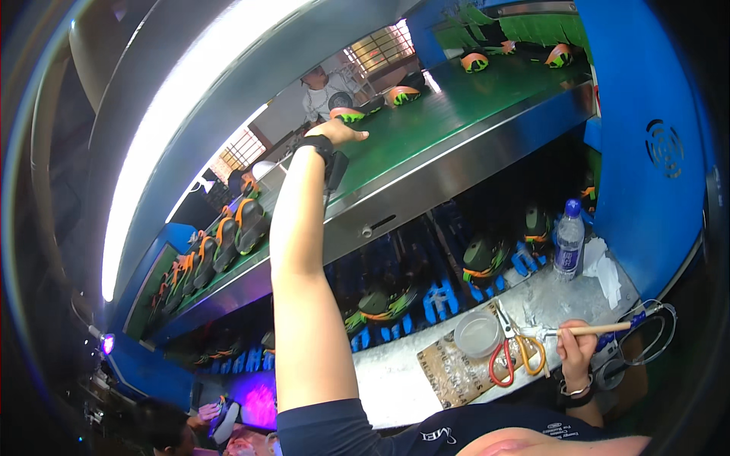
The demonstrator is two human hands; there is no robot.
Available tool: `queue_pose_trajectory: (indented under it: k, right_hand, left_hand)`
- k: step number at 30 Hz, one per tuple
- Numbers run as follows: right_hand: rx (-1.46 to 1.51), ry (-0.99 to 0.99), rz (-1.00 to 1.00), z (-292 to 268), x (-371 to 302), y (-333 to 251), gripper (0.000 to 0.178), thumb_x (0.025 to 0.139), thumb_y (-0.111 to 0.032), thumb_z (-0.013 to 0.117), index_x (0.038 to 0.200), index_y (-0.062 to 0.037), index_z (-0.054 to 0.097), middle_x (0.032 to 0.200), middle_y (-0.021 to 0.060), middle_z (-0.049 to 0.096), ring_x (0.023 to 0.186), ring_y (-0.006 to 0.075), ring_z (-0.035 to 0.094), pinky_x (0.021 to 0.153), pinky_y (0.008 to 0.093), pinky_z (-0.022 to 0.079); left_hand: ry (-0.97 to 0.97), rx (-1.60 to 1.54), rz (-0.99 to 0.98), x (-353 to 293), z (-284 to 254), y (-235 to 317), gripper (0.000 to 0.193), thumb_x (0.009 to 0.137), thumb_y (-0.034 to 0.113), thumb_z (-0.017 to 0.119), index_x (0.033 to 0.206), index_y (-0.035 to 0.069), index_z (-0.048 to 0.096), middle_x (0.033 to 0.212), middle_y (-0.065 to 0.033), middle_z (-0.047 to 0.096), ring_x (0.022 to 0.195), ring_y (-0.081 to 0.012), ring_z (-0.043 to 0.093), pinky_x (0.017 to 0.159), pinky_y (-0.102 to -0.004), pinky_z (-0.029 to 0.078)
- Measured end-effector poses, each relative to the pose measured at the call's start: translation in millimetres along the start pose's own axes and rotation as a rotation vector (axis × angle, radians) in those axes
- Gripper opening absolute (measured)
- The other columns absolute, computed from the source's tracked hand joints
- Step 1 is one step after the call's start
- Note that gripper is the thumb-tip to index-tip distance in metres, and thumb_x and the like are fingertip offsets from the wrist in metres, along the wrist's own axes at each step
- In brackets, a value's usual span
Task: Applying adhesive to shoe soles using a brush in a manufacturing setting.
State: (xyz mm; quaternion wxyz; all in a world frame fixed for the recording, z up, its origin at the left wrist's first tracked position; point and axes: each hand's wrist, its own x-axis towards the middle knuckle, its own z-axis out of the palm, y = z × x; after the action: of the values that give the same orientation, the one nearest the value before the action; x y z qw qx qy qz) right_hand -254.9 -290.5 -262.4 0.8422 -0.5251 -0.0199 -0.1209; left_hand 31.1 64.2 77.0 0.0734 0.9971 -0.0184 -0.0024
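Note:
My left hand [340, 132] reaches far out over the green conveyor belt, thumb stretched out to the side. Just beyond it lies an orange, black and green shoe part [347, 115]; the other fingers are partly hidden, and I cannot tell whether they touch it. My right hand [576, 351], low at the right, is closed round a brush with a pale wooden handle [601, 329]. Its whitish tip points left over the worktop [395, 387]. Beside that tip lie scissors [517, 359] with red and yellow handles, and a round translucent tub [477, 334].
More shoe parts [403, 95] ride on the belt [456, 106]. Shoes [249, 224] line its left stretch, and others [487, 258] hang on a lower rack. A water bottle [569, 242] stands near the blue machine wall [646, 152]. A person [327, 95] is beyond the belt, another lower left.

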Motion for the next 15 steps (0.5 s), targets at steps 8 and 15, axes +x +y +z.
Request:
queue_pose_trajectory:
  k: [8,15]
  right_hand:
    - [0.009,-0.048,0.049,-4.5,14.9,13.3,0.01,0.081,-0.006,0.049,0.087,0.0018,0.049,0.059,0.0006,0.044,0.043,0.0024,0.035,0.038,0.0157,0.026]
    - [0.048,-0.092,0.062,3.4,5.7,8.9,0.01,0.081,-0.006,0.049,0.088,0.002,0.05,0.06,0.0012,0.045,0.043,0.0027,0.035,0.039,0.0154,0.026]
  left_hand:
    - [0.323,0.27,-0.373,-123.5,-2.6,-77.2,0.082,0.067,0.057,0.057,0.117,-0.006,0.041,0.102,-0.0223,0.056,0.097,-0.0303,0.054,0.083,-0.0356,0.042]
    - [0.392,0.428,-0.777,-201.6,14.9,-127.4,0.1,0.054,0.071,0.056,0.11,-0.01,0.046,0.103,-0.0241,0.055,0.097,-0.0319,0.055,0.083,-0.0358,0.042]
